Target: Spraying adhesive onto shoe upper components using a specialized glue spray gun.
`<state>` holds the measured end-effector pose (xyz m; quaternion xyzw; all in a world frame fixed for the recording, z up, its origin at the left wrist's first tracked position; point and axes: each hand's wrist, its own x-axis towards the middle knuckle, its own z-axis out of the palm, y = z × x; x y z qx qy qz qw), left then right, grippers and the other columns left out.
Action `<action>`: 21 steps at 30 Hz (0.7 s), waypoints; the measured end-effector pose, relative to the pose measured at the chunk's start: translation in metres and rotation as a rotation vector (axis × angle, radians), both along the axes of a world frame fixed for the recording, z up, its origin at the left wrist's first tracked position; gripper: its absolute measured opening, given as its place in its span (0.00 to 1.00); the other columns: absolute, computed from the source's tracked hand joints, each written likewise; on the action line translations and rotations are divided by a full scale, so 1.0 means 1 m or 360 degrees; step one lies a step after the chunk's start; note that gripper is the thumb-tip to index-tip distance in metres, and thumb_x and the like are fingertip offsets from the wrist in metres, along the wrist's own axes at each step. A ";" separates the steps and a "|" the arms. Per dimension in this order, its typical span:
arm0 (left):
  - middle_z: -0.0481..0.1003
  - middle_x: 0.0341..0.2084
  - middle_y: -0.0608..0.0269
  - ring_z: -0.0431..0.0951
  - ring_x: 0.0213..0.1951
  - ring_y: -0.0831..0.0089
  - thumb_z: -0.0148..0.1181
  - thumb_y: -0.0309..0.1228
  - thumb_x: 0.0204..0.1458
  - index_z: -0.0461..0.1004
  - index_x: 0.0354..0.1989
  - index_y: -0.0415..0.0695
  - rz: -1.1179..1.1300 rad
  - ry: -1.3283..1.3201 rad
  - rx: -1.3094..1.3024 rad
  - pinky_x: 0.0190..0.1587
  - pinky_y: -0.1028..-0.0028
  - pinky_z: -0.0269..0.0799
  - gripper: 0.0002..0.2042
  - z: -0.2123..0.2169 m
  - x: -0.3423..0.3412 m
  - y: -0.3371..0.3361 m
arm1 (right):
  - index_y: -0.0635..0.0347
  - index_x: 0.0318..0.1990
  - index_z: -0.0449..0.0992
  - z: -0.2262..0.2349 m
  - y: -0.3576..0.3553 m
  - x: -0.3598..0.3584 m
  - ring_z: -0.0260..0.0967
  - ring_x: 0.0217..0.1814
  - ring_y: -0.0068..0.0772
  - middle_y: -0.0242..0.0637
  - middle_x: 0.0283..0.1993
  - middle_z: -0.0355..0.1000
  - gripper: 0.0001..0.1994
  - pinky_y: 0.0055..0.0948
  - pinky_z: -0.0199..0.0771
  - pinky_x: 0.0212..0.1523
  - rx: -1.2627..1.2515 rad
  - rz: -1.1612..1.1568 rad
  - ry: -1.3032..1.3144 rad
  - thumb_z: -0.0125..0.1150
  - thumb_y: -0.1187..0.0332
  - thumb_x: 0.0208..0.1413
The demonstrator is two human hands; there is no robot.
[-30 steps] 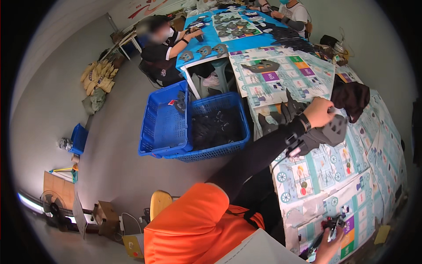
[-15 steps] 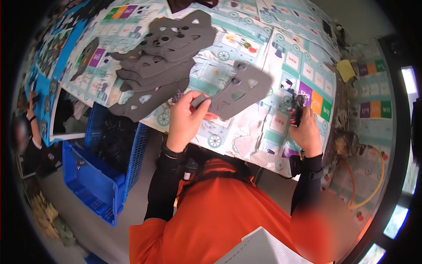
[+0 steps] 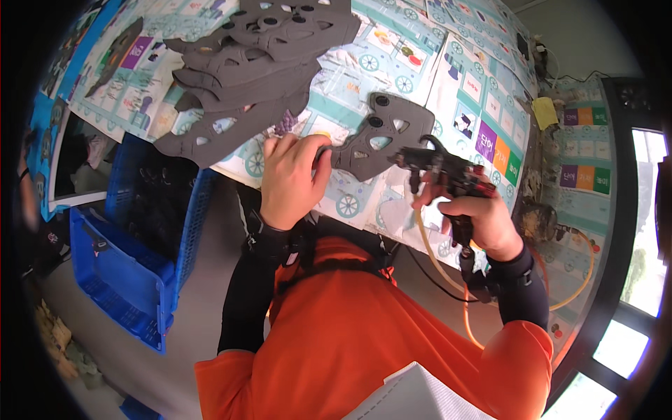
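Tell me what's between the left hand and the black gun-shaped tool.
In the head view, a flat grey piece with holes lies between the left hand and the black gun-shaped tool.

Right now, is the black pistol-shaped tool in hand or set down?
In hand: the right hand grips the tool by its handle.

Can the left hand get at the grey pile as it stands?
Probably yes: the pile lies just beyond the left hand with nothing visibly between, though its grip would likely have to release the single grey piece first.
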<state>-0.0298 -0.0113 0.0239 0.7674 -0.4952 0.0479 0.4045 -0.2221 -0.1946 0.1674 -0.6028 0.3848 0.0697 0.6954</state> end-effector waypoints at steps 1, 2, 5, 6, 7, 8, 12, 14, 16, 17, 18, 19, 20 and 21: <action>0.77 0.29 0.67 0.72 0.31 0.66 0.63 0.25 0.50 0.74 0.38 0.45 -0.0020 0.0014 0.0035 0.41 0.66 0.60 0.08 -0.001 0.001 0.001 | 0.71 0.52 0.73 -0.005 0.005 0.007 0.72 0.33 0.26 0.39 0.39 0.78 0.21 0.21 0.73 0.28 -0.0016 0.0053 -0.0058 0.50 0.80 0.46; 0.77 0.29 0.67 0.72 0.31 0.66 0.63 0.25 0.50 0.74 0.38 0.45 0.0011 0.0017 -0.0018 0.41 0.66 0.60 0.08 -0.002 0.001 0.002 | 0.71 0.51 0.73 -0.010 0.008 0.014 0.72 0.32 0.26 0.39 0.38 0.77 0.22 0.21 0.72 0.28 -0.0098 0.0059 0.0054 0.49 0.81 0.45; 0.77 0.27 0.67 0.72 0.31 0.66 0.63 0.25 0.49 0.74 0.38 0.45 -0.0059 0.0021 -0.0064 0.41 0.67 0.60 0.08 -0.003 0.004 0.005 | 0.74 0.49 0.72 -0.015 0.016 0.027 0.70 0.29 0.27 0.46 0.38 0.78 0.23 0.22 0.68 0.25 -0.0135 0.0143 -0.0020 0.49 0.80 0.41; 0.76 0.27 0.67 0.72 0.31 0.66 0.63 0.25 0.49 0.74 0.38 0.45 -0.0067 0.0048 -0.0052 0.41 0.67 0.60 0.08 -0.003 0.005 0.005 | 0.74 0.49 0.72 -0.015 0.017 0.030 0.70 0.28 0.27 0.46 0.37 0.77 0.23 0.22 0.68 0.25 -0.0157 0.0134 0.0110 0.48 0.79 0.41; 0.76 0.26 0.67 0.72 0.31 0.66 0.63 0.25 0.49 0.74 0.39 0.45 -0.0110 0.0086 0.0002 0.41 0.67 0.60 0.09 -0.003 0.006 0.005 | 0.69 0.49 0.71 -0.014 0.017 0.034 0.72 0.33 0.25 0.37 0.35 0.75 0.21 0.19 0.72 0.26 -0.0120 0.0138 0.0187 0.52 0.81 0.42; 0.76 0.26 0.67 0.72 0.31 0.66 0.63 0.25 0.49 0.74 0.39 0.45 -0.0082 0.0093 -0.0055 0.41 0.67 0.60 0.09 -0.004 0.007 0.005 | 0.69 0.49 0.71 -0.013 0.018 0.037 0.72 0.33 0.25 0.37 0.35 0.75 0.21 0.19 0.72 0.26 -0.0065 0.0179 0.0089 0.52 0.81 0.42; 0.75 0.25 0.66 0.72 0.32 0.67 0.63 0.24 0.49 0.73 0.41 0.45 -0.0058 0.0114 -0.0052 0.42 0.67 0.61 0.11 -0.005 0.008 0.004 | 0.69 0.49 0.71 -0.014 0.022 0.048 0.77 0.39 0.28 0.36 0.35 0.74 0.19 0.22 0.76 0.25 -0.0082 0.0164 0.0118 0.54 0.81 0.45; 0.75 0.26 0.66 0.72 0.32 0.67 0.63 0.24 0.49 0.73 0.41 0.45 -0.0051 0.0126 -0.0060 0.43 0.67 0.61 0.11 -0.007 0.009 0.005 | 0.69 0.48 0.72 -0.016 0.025 0.052 0.76 0.37 0.26 0.34 0.34 0.74 0.18 0.21 0.75 0.24 -0.0148 0.0123 0.0226 0.55 0.80 0.46; 0.75 0.26 0.66 0.72 0.33 0.67 0.63 0.24 0.49 0.73 0.41 0.45 -0.0081 0.0103 -0.0005 0.43 0.67 0.61 0.11 -0.008 0.009 0.005 | 0.68 0.46 0.73 -0.018 0.026 0.055 0.72 0.28 0.22 0.32 0.30 0.73 0.15 0.20 0.69 0.21 -0.0214 0.0155 0.0219 0.56 0.78 0.48; 0.75 0.26 0.66 0.72 0.33 0.67 0.63 0.24 0.49 0.73 0.41 0.45 -0.0046 0.0104 -0.0043 0.43 0.67 0.61 0.11 -0.009 0.010 0.005 | 0.67 0.45 0.73 -0.019 0.026 0.055 0.68 0.23 0.20 0.32 0.29 0.72 0.13 0.19 0.65 0.19 -0.0206 0.0130 0.0234 0.57 0.77 0.49; 0.75 0.26 0.66 0.72 0.33 0.67 0.63 0.24 0.49 0.73 0.41 0.44 -0.0051 0.0094 -0.0037 0.44 0.67 0.61 0.11 -0.010 0.010 0.005 | 0.66 0.43 0.73 -0.019 0.026 0.055 0.64 0.19 0.18 0.31 0.27 0.71 0.12 0.19 0.61 0.18 -0.0256 0.0072 0.0371 0.57 0.76 0.49; 0.75 0.26 0.66 0.73 0.33 0.67 0.63 0.24 0.49 0.73 0.41 0.44 -0.0090 0.0093 0.0006 0.44 0.67 0.61 0.11 -0.010 0.010 0.005 | 0.66 0.43 0.73 -0.021 0.026 0.055 0.64 0.19 0.18 0.31 0.27 0.71 0.12 0.19 0.61 0.18 -0.0195 0.0106 0.0260 0.57 0.76 0.49; 0.75 0.26 0.66 0.73 0.33 0.67 0.63 0.24 0.49 0.73 0.41 0.44 -0.0059 0.0092 -0.0029 0.44 0.67 0.61 0.11 -0.011 0.010 0.005 | 0.65 0.42 0.73 -0.022 0.025 0.055 0.62 0.17 0.18 0.31 0.26 0.71 0.11 0.19 0.59 0.17 -0.0189 0.0075 0.0257 0.58 0.76 0.49; 0.75 0.27 0.66 0.72 0.32 0.67 0.63 0.24 0.48 0.74 0.42 0.44 -0.0064 0.0090 -0.0052 0.43 0.67 0.60 0.12 -0.011 0.010 0.004 | 0.65 0.42 0.73 -0.023 0.025 0.055 0.59 0.14 0.17 0.31 0.25 0.70 0.11 0.19 0.56 0.16 -0.0217 0.0023 0.0336 0.58 0.75 0.49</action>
